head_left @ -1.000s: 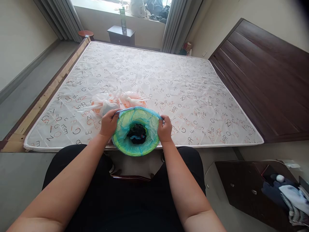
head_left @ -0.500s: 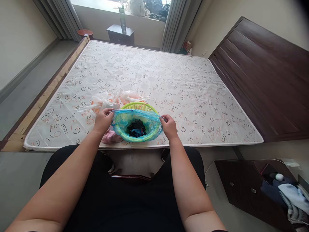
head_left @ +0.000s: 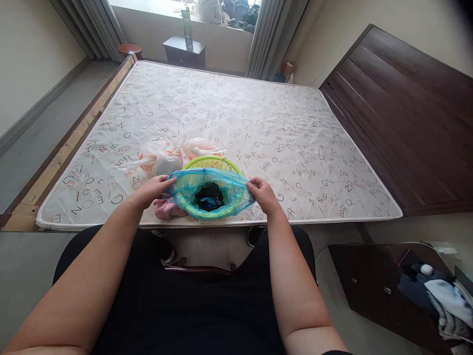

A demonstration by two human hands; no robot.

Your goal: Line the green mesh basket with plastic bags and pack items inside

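Note:
A blue translucent plastic bag (head_left: 236, 193) lines a small yellow-green basket near the mattress's front edge. My left hand (head_left: 154, 190) pinches the bag's rim at the left, and my right hand (head_left: 263, 193) pinches it at the right, so its mouth is stretched wide. Dark crumpled cloth-like stuff (head_left: 209, 196) lies at the bottom of the bag. Behind it shows the rim of a yellow-green slotted basket (head_left: 211, 161); whether this is a second basket I cannot tell. A pink fuzzy cloth (head_left: 168, 209) sits beside the bag, below my left hand.
White plastic bags (head_left: 162, 155) with orange print lie behind my left hand on the letter-patterned mattress (head_left: 277, 123). A dark headboard (head_left: 406, 118) rises at the right. A dark cabinet (head_left: 369, 281) with clothes on it stands at the lower right.
My hands have spread farther apart, the left one moving left and slightly down, the right one slightly right. The bag's rim is pulled wider and stands out from the basket's sides.

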